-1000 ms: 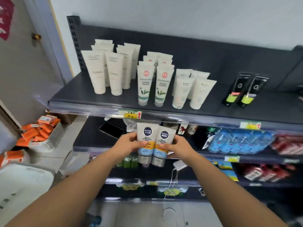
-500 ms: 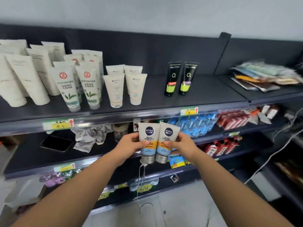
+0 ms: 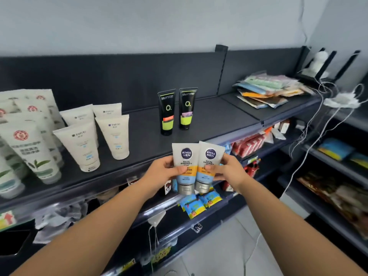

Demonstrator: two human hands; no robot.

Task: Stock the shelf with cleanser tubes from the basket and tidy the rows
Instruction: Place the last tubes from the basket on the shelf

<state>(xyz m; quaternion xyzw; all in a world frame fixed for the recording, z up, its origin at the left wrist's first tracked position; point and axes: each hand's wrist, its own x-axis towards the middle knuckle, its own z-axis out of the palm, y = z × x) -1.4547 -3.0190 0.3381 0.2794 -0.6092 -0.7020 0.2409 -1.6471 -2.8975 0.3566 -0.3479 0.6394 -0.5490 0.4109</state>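
I hold two Nivea Men cleanser tubes side by side, caps down, just in front of the top shelf's front edge [image 3: 127, 172]. My left hand [image 3: 163, 171] grips the left tube [image 3: 185, 166]; my right hand [image 3: 229, 170] grips the right tube [image 3: 209, 166]. On the dark shelf stand two black-and-green tubes [image 3: 176, 111] straight behind them, cream tubes [image 3: 95, 134] further left, and white tubes with a red seal and leaf print [image 3: 29, 150] at the far left. No basket is in view.
A pile of flat sachet packs [image 3: 266, 90] lies on the shelf's right section. White cables [image 3: 316, 124] hang at the right beside another rack. Lower shelves hold blue sachets [image 3: 199, 204] and red packs [image 3: 249, 144]. Bare shelf lies between the black tubes and the pile.
The view has swung right along the shelf, and my hands have carried both tubes rightward and up to the front edge, below the black tubes.
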